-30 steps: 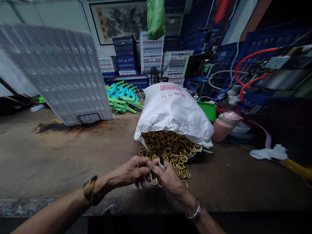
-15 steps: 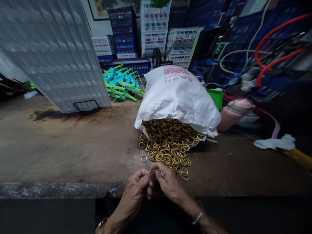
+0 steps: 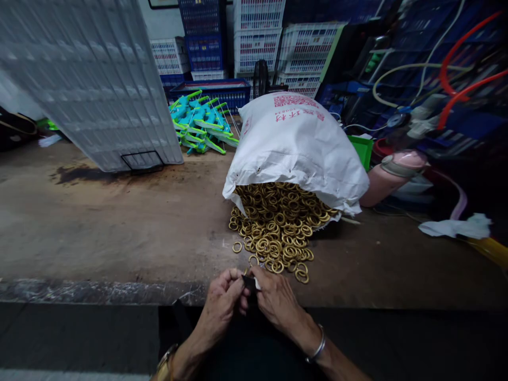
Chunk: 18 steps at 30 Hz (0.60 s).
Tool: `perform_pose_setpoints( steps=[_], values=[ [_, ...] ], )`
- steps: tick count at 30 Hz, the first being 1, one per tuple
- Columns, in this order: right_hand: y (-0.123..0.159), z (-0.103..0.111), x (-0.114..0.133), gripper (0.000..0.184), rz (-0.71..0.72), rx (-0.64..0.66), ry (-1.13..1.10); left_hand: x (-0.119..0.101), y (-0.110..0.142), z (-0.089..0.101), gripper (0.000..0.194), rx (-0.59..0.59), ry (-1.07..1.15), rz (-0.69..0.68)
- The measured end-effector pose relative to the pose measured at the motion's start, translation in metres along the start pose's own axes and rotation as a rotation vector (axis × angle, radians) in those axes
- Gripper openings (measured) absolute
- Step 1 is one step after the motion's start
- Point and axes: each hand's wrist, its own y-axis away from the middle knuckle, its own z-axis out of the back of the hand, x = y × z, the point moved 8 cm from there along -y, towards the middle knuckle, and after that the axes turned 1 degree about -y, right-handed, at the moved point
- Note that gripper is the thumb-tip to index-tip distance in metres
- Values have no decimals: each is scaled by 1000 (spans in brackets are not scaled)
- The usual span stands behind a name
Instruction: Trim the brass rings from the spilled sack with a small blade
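At the front edge of the workbench, my left hand [image 3: 224, 295] is closed, with thumb and fingers pinching a gold-coloured metal ring [image 3: 245, 271], of which only a sliver shows. My right hand [image 3: 278, 297] grips a small dark blade [image 3: 249, 283] with a whitish part beside the fingers. The blade's tip points at the left fingertips, against or very near the ring. Just beyond the hands, many loose gold-coloured rings [image 3: 273, 246] spill from the mouth of a white woven sack [image 3: 297, 143] lying on its side.
A tall ribbed translucent panel [image 3: 103, 79] stands at the left in a black wire stand [image 3: 143, 161]. Behind are turquoise and green plastic toy bows [image 3: 202, 124] and stacked crates [image 3: 257, 50]. To the right are a pink bottle [image 3: 392, 177], orange hoses [image 3: 456, 98] and crumpled white tissue [image 3: 456, 226].
The view has tipped downward slightly, so the bench appears higher. In my right hand the dark blade now shows flat between the hands. Both hands stay together in front of the rings.
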Motion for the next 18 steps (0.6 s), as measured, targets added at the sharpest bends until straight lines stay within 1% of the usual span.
perform_pose_setpoints(
  steps=[4, 8, 12, 14, 15, 17, 18],
  values=[
    [1, -1, 4, 36, -12, 34, 48, -1, 0, 4, 32, -31, -60, -15],
    [-2, 3, 6, 40, -47, 43, 131, -10, 7, 5, 30, -49, -148, -77],
    [-12, 8, 0, 34, -134, 12, 181, -20, 24, -3, 27, 45, -192, -76],
    [-17, 10, 1, 29, -122, -13, 125, -26, 29, 0, 26, 51, -200, -79],
    [-19, 12, 3, 25, -102, -30, 60, -29, 29, 5, 25, 16, -207, -89],
    [-21, 16, 7, 18, -70, -68, -139, -31, 28, 19, 23, -67, -213, -98],
    [-22, 17, 9, 19, -63, -82, -248, -31, 26, 24, 22, -87, -203, -96]
  ],
)
